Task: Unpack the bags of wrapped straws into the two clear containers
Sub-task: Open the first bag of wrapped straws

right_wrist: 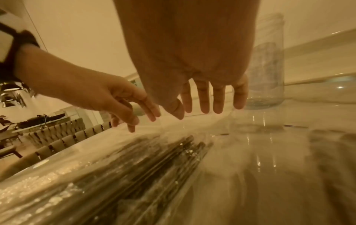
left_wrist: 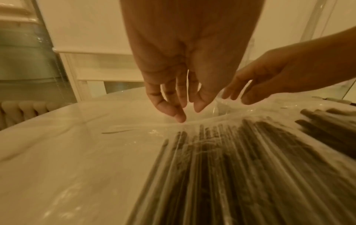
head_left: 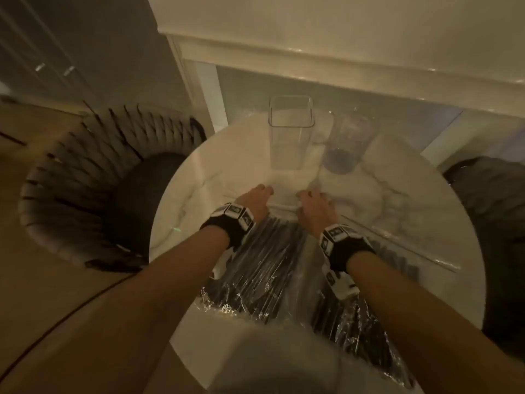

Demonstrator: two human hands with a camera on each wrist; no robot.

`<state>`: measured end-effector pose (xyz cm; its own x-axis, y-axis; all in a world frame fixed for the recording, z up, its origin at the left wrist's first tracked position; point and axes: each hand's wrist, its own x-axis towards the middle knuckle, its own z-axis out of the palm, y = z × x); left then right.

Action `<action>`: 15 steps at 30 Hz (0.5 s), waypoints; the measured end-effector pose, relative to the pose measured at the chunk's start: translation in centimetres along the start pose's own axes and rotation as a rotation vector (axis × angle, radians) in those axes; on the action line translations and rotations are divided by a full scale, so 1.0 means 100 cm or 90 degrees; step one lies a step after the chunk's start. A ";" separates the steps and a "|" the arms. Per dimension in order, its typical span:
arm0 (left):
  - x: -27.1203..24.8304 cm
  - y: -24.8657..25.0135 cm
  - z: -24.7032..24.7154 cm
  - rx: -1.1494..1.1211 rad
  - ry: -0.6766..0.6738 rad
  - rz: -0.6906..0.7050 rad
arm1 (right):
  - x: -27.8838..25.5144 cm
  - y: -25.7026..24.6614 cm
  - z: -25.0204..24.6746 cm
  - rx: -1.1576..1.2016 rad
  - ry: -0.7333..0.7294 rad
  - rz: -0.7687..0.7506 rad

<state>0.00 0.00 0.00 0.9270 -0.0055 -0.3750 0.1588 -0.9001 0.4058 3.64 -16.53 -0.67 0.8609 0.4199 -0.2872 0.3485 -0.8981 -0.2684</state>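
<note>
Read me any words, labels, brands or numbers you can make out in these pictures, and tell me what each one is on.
No readable text anywhere.
Wrist bands: black and white marker patterns, no legible letters or numbers.
Bag of straws: clear plastic, no print that can be made out.
Square container and round jar: clear, no label visible.

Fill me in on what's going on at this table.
A person is about to open a clear bag of dark wrapped straws lying on the round marble table. The left hand and right hand reach over its far end, fingers relaxed and not clearly gripping it yet. A second bag lies to the right. The square clear container and the round clear jar stand beyond the hands, with no straws visible inside.
</note>
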 end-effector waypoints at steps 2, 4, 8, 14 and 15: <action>0.010 0.002 0.002 0.009 -0.021 -0.013 | 0.011 -0.004 0.004 -0.024 -0.047 0.010; 0.014 0.003 0.009 0.014 -0.051 -0.015 | 0.018 -0.006 0.010 -0.020 -0.092 0.006; 0.013 -0.002 0.011 0.017 -0.048 -0.015 | 0.021 -0.004 0.014 0.033 -0.131 -0.021; -0.035 0.008 -0.033 -0.215 0.327 -0.053 | -0.010 -0.011 -0.060 0.219 0.026 -0.089; -0.047 0.013 -0.046 -0.266 0.398 -0.106 | -0.020 -0.015 -0.077 0.247 0.074 -0.108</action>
<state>-2.64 0.82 6.11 0.8795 0.4748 0.0319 0.3132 -0.6279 0.7125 4.27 -16.98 7.44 0.8470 0.5203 -0.1095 0.3432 -0.6923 -0.6347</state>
